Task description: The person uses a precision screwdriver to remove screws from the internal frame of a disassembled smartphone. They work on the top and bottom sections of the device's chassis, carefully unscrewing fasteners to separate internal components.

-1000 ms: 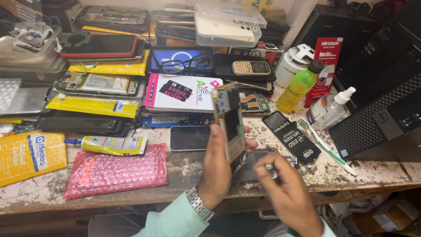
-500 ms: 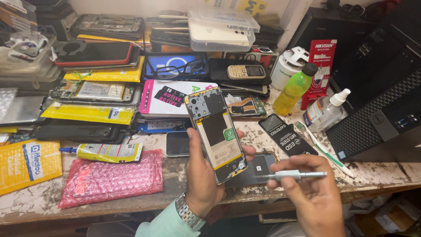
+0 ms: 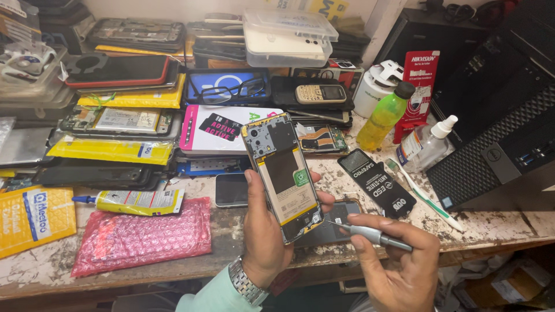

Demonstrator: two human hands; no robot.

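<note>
Left hand (image 3: 263, 231) grips an opened phone (image 3: 282, 173), back cover off and battery exposed, upright and tilted above the tabletop (image 3: 243, 242) near its front edge, fingers clenched around its sides. Right hand (image 3: 399, 268), at 4 o'clock from the phone, pinches a metal tool (image 3: 370, 234), tip touching the phone's lower right corner. A glue tube (image 3: 136, 201) lies at 9 o'clock, a pink bubble bag (image 3: 141, 234) just below it.
</note>
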